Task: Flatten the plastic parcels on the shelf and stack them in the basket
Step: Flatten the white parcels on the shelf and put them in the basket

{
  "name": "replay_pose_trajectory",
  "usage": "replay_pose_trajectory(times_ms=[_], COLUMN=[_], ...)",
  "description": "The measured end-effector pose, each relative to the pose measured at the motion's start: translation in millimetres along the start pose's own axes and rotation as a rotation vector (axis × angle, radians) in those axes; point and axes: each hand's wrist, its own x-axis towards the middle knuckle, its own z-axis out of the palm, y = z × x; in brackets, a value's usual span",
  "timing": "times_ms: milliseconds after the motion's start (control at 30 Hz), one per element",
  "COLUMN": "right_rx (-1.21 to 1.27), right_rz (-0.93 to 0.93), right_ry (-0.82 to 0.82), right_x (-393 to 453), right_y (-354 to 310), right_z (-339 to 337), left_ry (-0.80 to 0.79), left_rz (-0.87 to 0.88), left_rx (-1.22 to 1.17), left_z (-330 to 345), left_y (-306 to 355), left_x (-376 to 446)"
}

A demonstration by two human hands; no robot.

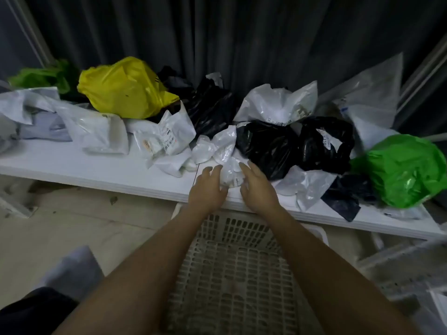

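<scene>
Both hands reach over the shelf (96, 170) front edge at a small crumpled white parcel (229, 174). Left hand (208, 187) sits on the parcel's left side, fingers spread and fairly straight, tips touching the plastic. Right hand (256, 187) is on the parcel's right side, fingers extended and loosely spread, against the plastic. Neither hand is curled round it; the parcel lies on the shelf between the two palms.

Basket (232, 262), white lattice plastic, stands on the floor just below the shelf edge, under the forearms; nothing visible inside it.

Rest relative to the white parcel: black parcel (266, 143) just behind-right, touching it. Second black parcel (324, 143) further right. Green parcel (406, 170) far right at the shelf end. White labelled parcel (169, 136) behind-left. Yellow parcel (123, 88) far behind-left, on top of the pile. Large white parcel (278, 105) behind. Dark curtain (217, 32) behind the shelf.
</scene>
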Motion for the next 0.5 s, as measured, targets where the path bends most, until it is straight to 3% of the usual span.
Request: replay_pose_trajectory(times_ms=[300,500], right_rx=[-0.205,0.035], right_rz=[-0.128,-0.130], right_ry=[0.262,0.269], right_x=[16,13], right_y=[14,8], right_z=[27,22], left_ry=[0.053,0.143], left_rz=[0.048,0.104], left_rx=[0.055,0.083], left_z=[8,4], left_y=[-12,-17], left_x=[17,14])
